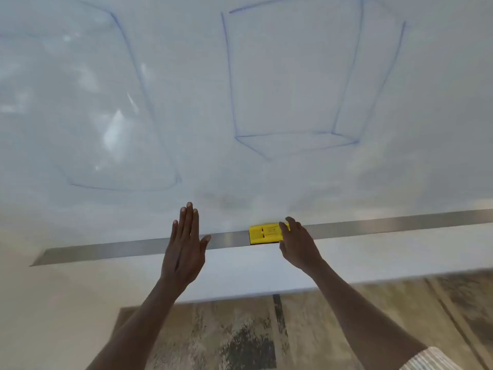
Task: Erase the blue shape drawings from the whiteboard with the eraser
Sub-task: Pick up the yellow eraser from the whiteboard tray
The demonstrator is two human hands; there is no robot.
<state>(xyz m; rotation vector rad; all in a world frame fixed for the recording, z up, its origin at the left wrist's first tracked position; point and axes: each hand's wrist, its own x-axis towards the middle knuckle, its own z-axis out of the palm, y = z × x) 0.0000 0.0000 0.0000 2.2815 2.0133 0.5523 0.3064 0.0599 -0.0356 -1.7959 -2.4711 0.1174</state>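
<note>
On the tray [106, 249] under the whiteboard [186, 102], the yellow eraser [264, 233] hasn't been lifted; right hand [298, 244] is just curling its fingers onto its end, left hand [185, 247] flat and released. Both blue shapes, rounded one [149, 102] and box [293, 76], look untouched, so basically nothing's erased yet.

text: none legible | yellow eraser [265, 233]: moulded marks too blurred to read | whiteboard [186, 102]: drawings only

Yellow eraser [264, 233] flat on tray, blue shape drawings [293, 81] unerased
</note>
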